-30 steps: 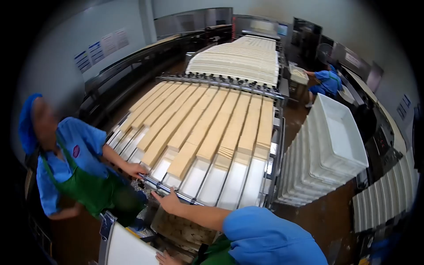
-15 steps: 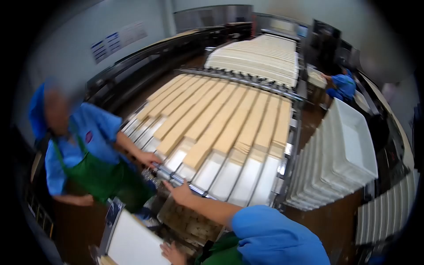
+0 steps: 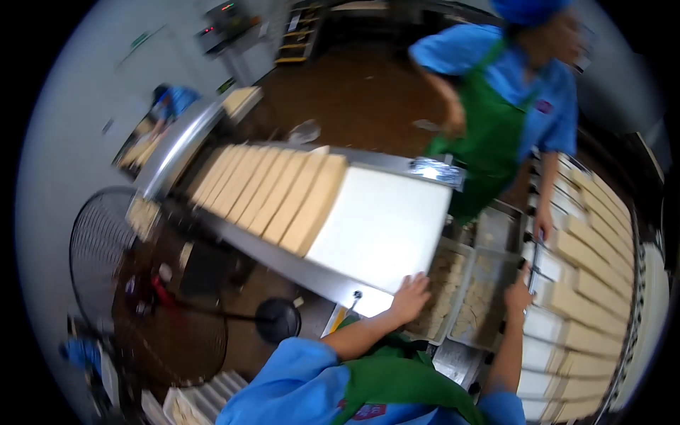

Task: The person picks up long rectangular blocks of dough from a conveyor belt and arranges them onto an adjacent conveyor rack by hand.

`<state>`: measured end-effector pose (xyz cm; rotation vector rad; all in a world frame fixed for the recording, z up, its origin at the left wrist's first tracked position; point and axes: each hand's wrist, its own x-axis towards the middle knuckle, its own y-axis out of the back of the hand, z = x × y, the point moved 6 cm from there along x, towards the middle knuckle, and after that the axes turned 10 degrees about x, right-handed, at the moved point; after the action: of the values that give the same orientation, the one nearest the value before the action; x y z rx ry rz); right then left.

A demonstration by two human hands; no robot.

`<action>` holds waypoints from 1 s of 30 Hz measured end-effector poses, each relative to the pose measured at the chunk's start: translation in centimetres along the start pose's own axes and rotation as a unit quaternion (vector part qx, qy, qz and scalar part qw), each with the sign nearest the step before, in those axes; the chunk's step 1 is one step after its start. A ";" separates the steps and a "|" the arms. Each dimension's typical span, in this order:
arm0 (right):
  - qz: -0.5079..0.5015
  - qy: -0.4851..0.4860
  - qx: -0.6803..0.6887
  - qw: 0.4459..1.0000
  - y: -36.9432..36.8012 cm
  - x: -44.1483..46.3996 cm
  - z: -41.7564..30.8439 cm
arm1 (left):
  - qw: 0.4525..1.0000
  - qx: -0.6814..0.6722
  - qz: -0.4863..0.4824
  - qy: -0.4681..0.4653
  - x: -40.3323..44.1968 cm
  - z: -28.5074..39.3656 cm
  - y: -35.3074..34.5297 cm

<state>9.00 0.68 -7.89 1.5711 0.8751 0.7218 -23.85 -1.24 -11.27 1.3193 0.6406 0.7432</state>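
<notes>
My left hand (image 3: 411,299) lies with fingers spread on the near corner of a white conveyor belt (image 3: 386,227). Pale, long slabs (image 3: 273,195) sit side by side on the belt's left part, apart from that hand. On the right, my right hand (image 3: 519,294) touches the end rail (image 3: 534,269) of a second conveyor, a finger stretched along it; its other fingers are hard to make out. Long pale slabs (image 3: 588,297) lie in rows on this conveyor's white strips. Two bins (image 3: 460,290) with pale pieces stand between my hands.
A co-worker in a green apron (image 3: 489,149) stands across the gap, one hand (image 3: 544,223) at the same rail. Another person (image 3: 173,106) bends at the far left. A large fan (image 3: 106,262) stands at left, with white trays (image 3: 205,397) below it.
The view has swung left, bringing the slab-loaded belt and fan into sight. My left hand still rests on the white belt's edge, my right hand still at the rail.
</notes>
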 end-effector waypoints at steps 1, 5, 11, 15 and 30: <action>-0.013 0.002 -0.008 1.000 -0.3 0.4 0.3 | 1.000 -0.020 -0.012 0.002 0.2 0.0 -0.3; -0.026 0.003 -0.020 0.999 0.3 0.4 0.3 | 0.998 -0.029 -0.053 -0.005 -0.4 -0.1 0.5; 0.007 0.009 -0.014 1.000 0.3 0.6 0.7 | 0.983 -0.164 0.023 -0.086 -1.4 -1.2 2.3; -0.010 0.005 0.000 1.000 0.2 0.5 0.9 | 0.918 -0.337 0.198 0.066 -4.7 -7.4 5.7; 0.103 0.261 0.144 0.949 -1.3 -4.5 -26.1 | 0.833 -0.153 0.163 0.506 -17.6 -31.2 6.0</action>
<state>-15.28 10.76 -4.66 1.7773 1.2560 1.2420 -59.74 4.53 -9.89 0.6505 1.0727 1.7934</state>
